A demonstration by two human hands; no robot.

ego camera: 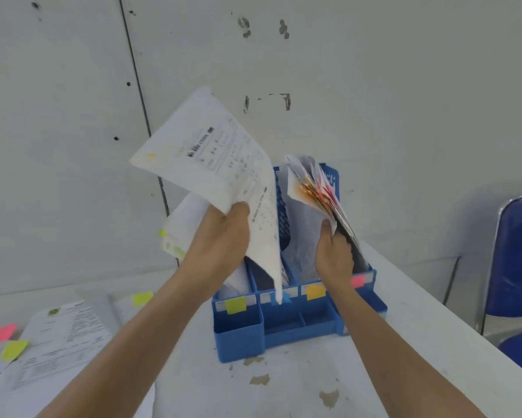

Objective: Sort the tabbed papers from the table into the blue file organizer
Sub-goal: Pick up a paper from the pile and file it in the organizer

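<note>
The left hand (220,236) is pinching a printed sheet (205,152) by its lower edge, thumb on the near face and fingers curled behind. The sheet is rising up and to the left from that grip, with its long axis slanting from the far upper left down toward the blue file organizer (286,327). Its lowest corner is hanging in front of the slot with the blue label (286,298). A small yellowish tab (151,156) is showing at the sheet's upper left edge, too blurred to read for certain.

The right hand (335,256) is pinching a bundle (311,188) of filed papers with orange and pink tabs and is leaning it to the right, opening a gap behind the orange label (315,292). That gap is lying to the right of the sheet's hanging corner, so the move probably calls for swinging the sheet rightward and turning it upright before lowering it. The left hand is the nearer one to do this.

More tabbed papers (63,336) are waiting on the worktop (283,387), at the left, well apart from the organizer.
</note>
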